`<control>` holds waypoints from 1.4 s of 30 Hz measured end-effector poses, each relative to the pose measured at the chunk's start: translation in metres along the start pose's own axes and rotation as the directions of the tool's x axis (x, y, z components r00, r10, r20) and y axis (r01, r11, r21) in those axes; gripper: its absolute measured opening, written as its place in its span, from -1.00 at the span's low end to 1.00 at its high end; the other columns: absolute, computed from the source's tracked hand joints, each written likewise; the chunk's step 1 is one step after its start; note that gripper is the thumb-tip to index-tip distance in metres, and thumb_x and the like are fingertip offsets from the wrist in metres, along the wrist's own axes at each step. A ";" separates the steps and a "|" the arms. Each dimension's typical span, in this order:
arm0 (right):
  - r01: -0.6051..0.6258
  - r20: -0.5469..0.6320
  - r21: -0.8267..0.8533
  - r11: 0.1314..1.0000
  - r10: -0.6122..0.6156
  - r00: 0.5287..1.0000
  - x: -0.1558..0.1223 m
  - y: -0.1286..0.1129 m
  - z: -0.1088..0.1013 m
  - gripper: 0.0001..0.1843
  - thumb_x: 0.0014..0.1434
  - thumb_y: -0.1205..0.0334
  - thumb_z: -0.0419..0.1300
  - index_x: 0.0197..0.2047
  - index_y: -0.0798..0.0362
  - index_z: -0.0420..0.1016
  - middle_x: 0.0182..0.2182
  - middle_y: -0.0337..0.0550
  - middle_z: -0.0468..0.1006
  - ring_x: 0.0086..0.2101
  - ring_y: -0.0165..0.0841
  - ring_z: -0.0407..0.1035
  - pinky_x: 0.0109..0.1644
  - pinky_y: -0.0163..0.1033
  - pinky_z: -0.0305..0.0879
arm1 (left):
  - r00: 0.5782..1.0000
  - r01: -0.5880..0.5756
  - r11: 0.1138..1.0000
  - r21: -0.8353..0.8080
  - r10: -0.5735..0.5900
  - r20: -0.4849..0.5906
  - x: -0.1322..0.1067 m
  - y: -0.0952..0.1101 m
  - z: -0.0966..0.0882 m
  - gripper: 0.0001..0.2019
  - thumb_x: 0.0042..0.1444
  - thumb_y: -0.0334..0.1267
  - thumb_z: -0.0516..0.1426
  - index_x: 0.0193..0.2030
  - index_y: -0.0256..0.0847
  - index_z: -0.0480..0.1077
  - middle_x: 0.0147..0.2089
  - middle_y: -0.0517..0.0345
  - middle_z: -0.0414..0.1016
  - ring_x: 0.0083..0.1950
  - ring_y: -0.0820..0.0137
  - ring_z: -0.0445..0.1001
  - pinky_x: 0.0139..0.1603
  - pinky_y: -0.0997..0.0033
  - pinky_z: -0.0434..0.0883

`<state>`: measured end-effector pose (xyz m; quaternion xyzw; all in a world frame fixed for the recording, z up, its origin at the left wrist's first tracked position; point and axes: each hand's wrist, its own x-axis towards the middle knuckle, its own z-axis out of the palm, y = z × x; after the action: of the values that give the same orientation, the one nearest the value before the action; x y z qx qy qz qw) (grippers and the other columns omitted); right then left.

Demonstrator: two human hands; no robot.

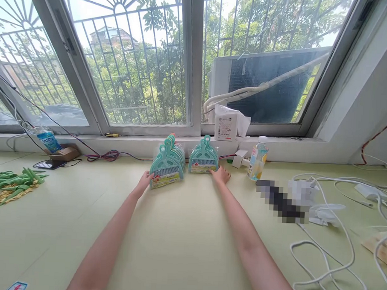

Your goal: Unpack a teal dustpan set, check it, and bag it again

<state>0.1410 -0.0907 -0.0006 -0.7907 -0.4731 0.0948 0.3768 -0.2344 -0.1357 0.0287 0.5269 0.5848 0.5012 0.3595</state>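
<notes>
We've got our left hand [143, 184] touching the left dustpans [166, 166], right hand [222, 175] touching the right dustpans [203, 155], all on the table [176, 234]. Can't tell if either grip's actually clenched tbh.

Arms [112, 235] stretched forward; left grip [143, 183], right grip [222, 175] apart.

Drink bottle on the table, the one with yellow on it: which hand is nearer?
Right. The right hand is left of the bottle, at the right-hand dustpans; the left hand is farther left, at the other dustpans.
</notes>
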 end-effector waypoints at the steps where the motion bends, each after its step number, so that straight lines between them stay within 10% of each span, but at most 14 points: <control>1: -0.027 -0.008 -0.002 1.000 0.027 1.000 0.000 -0.003 0.001 -0.35 0.04 0.02 0.30 0.14 0.14 0.34 0.09 0.17 0.41 0.15 -0.01 0.18 0.25 0.05 -0.12 | 0.997 0.046 0.997 -0.070 -0.041 0.063 -0.005 -0.002 -0.003 -0.61 -0.05 -0.03 0.28 -0.18 -0.23 0.33 -0.27 0.04 0.56 -0.19 0.25 0.54 -0.15 0.28 0.45; 8: -0.031 0.029 0.041 0.999 0.030 0.999 0.010 -0.013 0.010 -0.25 0.06 0.06 0.29 0.24 0.13 0.16 0.12 0.20 0.39 0.18 -0.03 0.16 0.27 0.13 -0.21 | 0.950 0.211 0.927 -0.310 -0.120 0.289 -0.032 -0.011 -0.002 -0.53 -0.05 -0.14 0.30 -0.02 -0.22 0.29 -0.08 -0.06 0.56 -0.09 0.17 0.56 -0.10 0.21 0.51; 25: -0.101 -0.195 0.005 0.995 0.100 0.976 0.034 -0.017 0.027 -0.40 0.11 0.24 0.24 0.15 0.27 0.15 0.01 0.30 0.44 0.11 0.03 0.22 0.17 0.07 -0.07 | 0.959 0.204 0.916 -0.347 -0.115 0.260 -0.031 -0.014 0.005 -0.52 -0.07 -0.17 0.30 -0.01 -0.21 0.31 -0.05 -0.02 0.55 -0.10 0.21 0.57 -0.12 0.26 0.53; 42: -0.034 -0.127 0.053 0.998 0.040 0.991 0.040 -0.001 0.029 -0.10 -0.05 0.11 0.33 0.25 0.17 -0.01 0.19 0.27 0.24 0.19 -0.01 0.12 0.26 0.02 -0.11 | 0.960 0.199 0.924 -0.326 -0.118 0.252 -0.036 -0.005 0.006 -0.55 -0.01 0.01 0.23 -0.06 -0.21 0.33 -0.19 0.03 0.57 -0.29 0.23 0.58 -0.39 0.33 0.51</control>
<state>0.1469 -0.0431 -0.0126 -0.7940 -0.4307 0.0629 0.4244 -0.2235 -0.1693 0.0183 0.4595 0.4826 0.5019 0.5514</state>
